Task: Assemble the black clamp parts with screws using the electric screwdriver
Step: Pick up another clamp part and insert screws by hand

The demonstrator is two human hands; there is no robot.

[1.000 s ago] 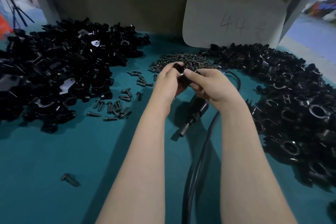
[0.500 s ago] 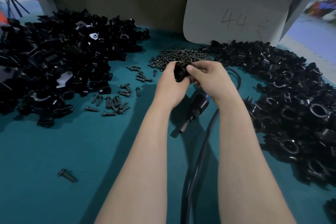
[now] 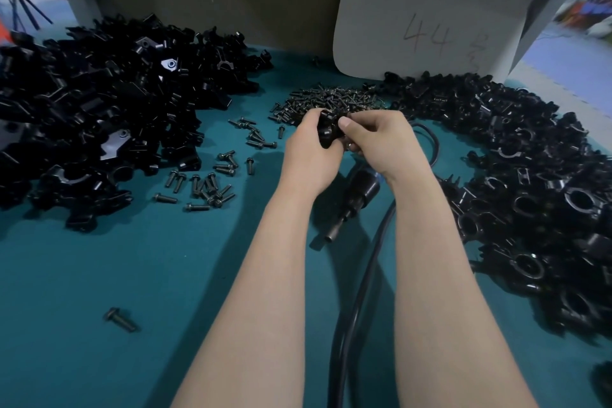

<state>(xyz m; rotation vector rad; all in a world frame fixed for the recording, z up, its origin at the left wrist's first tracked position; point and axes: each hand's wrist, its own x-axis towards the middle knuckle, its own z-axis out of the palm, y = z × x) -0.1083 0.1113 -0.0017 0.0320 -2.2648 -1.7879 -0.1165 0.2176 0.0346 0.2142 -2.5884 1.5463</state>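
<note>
Head view: screwdriver lies under the right wrist

Both hands hold one black clamp part (image 3: 326, 131) between them above the teal table (image 3: 99, 275). The left hand (image 3: 308, 159) wraps it from the left, and the right hand (image 3: 381, 142) pinches it, thumb on top. The electric screwdriver (image 3: 359, 194) lies on the table just below, its long axis slanted, bit toward the person and leftward, body under the right wrist. So the right hand is the nearer one to take it, I judge.

Single wide head-worn cam, pointing forward and down over the flat teal table (image 3: 82, 275), close in, grey rounded card (image 3: 430, 20) at the back.
</note>
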